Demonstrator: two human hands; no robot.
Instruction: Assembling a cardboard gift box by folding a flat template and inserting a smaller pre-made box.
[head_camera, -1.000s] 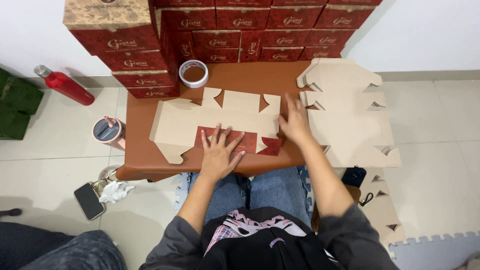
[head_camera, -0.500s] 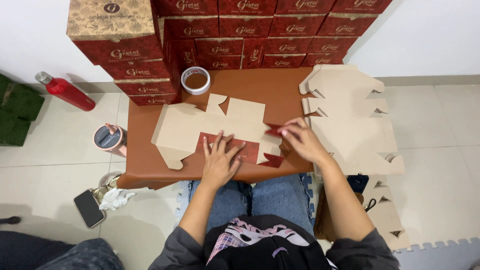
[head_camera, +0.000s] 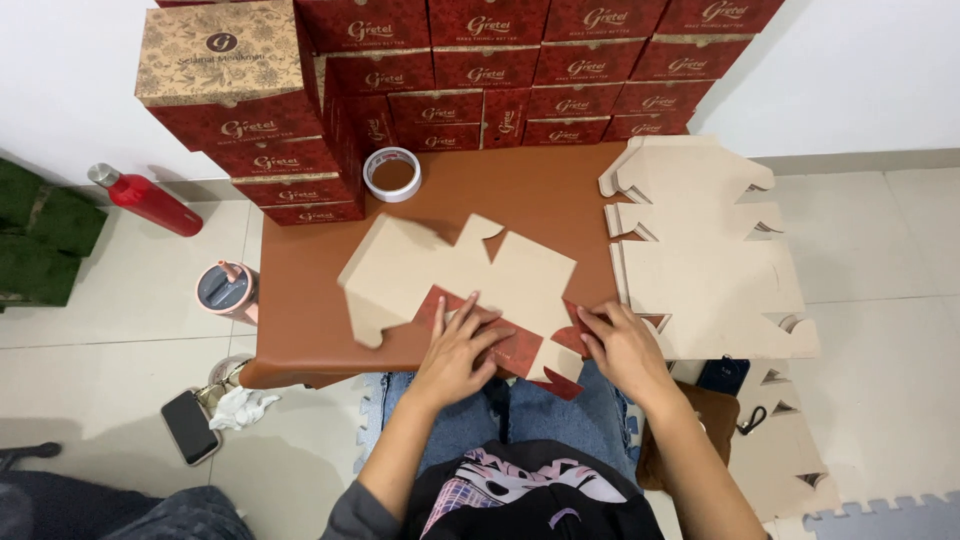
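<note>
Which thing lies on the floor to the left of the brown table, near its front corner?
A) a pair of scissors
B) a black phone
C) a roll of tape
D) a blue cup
B: a black phone lies flat on the tiles beside a crumpled white tissue, left of the brown table.

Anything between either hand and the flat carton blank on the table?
Nothing visible. The left hand lies flat on the carton blank, on its folded red flap, and the right hand presses its right end. The tape roll sits apart.
</note>
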